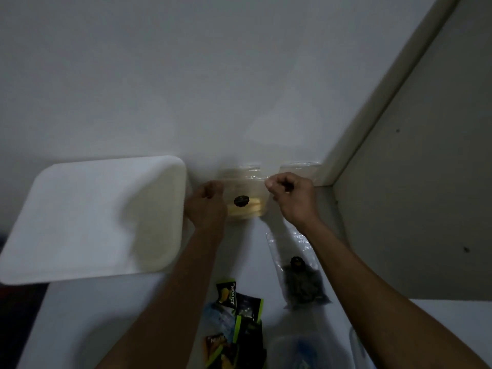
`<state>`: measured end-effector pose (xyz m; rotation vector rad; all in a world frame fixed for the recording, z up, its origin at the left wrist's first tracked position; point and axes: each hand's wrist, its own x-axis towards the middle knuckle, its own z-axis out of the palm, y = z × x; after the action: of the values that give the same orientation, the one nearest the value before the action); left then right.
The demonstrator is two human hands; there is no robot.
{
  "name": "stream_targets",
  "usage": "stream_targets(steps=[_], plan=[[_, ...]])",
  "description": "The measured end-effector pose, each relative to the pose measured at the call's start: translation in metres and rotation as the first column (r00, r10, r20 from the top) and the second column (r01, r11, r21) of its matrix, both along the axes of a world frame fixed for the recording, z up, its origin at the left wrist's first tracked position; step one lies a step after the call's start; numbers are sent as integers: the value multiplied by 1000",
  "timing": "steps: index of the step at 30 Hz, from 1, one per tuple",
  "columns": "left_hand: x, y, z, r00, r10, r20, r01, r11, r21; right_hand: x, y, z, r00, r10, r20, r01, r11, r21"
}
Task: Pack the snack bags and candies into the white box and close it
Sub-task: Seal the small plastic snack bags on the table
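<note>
A clear snack bag (pixel 246 197) with pale yellow contents and a dark round sticker is held up near the wall. My left hand (pixel 206 205) grips its left edge and my right hand (pixel 288 195) pinches its top right corner. The white box (pixel 93 217) lies to the left on the table, its lid side facing me. A second clear bag (pixel 300 278) with dark contents lies on the table under my right forearm. Several small black-and-green candy packets (pixel 237 315) lie near the front.
A white table (pixel 66 328) runs along a white wall (pixel 186 75). A grey panel (pixel 426 182) stands close on the right. Another clear bag (pixel 303 169) leans at the wall corner. A clear plastic container (pixel 300 350) sits at the front.
</note>
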<state>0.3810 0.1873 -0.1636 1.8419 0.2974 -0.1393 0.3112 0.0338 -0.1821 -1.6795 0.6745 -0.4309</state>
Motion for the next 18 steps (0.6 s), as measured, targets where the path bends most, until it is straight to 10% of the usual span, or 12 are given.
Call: stream_targets(steps=[11,18], plan=[[7,-12,-21,999,51,-9,-50,995,81,-13,-16,-17,998,-54,-35,57,996,68],[-82,-18,-64,954,-165,-252,227,944,241,-105,-23,-73,934,-154,-322,102,980,-171]])
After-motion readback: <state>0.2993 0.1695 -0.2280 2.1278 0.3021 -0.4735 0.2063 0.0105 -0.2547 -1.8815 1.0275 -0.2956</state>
